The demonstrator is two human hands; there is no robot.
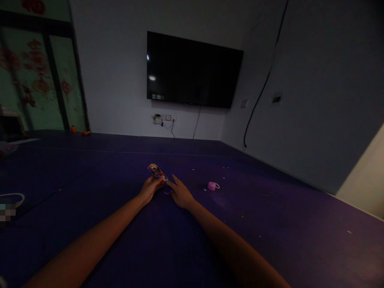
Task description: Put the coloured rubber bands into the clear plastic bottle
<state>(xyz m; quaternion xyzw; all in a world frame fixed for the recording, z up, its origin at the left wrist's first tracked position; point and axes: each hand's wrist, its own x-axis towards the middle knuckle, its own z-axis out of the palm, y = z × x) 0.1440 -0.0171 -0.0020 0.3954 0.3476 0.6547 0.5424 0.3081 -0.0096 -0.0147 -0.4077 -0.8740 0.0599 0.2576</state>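
My left hand (148, 189) is closed around a clear bottle (155, 169) packed with small multicoloured pieces, too small to make out. The bottle lies tilted, its rounded base pointing away to the left and its narrow end toward my right hand (181, 193). That hand has its fingers apart, one stretched out and another at the narrow end of the bottle. A pink cap with a loop (211, 186) lies on the purple floor to the right of my hands. Something small and pinkish shows on the floor just below the bottle.
Small white scraps are scattered over the purple floor mat (270, 224). A black television (192, 70) hangs on the far wall above sockets (163, 118) with cords. A black cable (258, 100) runs down the right wall. Small orange objects (85, 133) sit by the left door.
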